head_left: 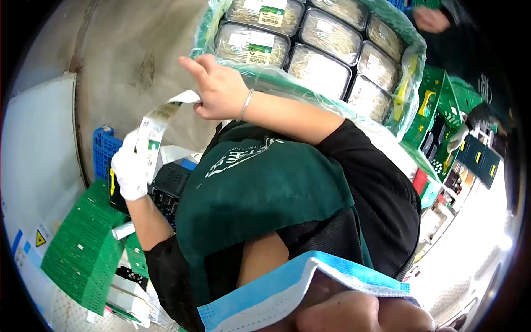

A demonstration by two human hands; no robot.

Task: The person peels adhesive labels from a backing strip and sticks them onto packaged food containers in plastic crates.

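Note:
My left hand [131,166], in a white glove, is closed around a strip of printed labels [157,126] with green and white printing. The strip curves up from the glove to my bare right hand [221,88]. There, the thumb and a finger are closed on its upper end, while the other fingers stretch out toward the trays. Just beyond the right hand is a clear plastic tray of pale thin sprouts [232,41], with a green and white label on its lid. Similar trays sit beside it in a crate lined with green plastic film [221,66].
Green crates [83,249] stand at lower left, with a blue crate [105,146] behind. A dark device [168,182] is close to my left wrist. More green crates [434,99] are at the right, near another person's hand [431,20]. A white panel [41,149] borders the left side.

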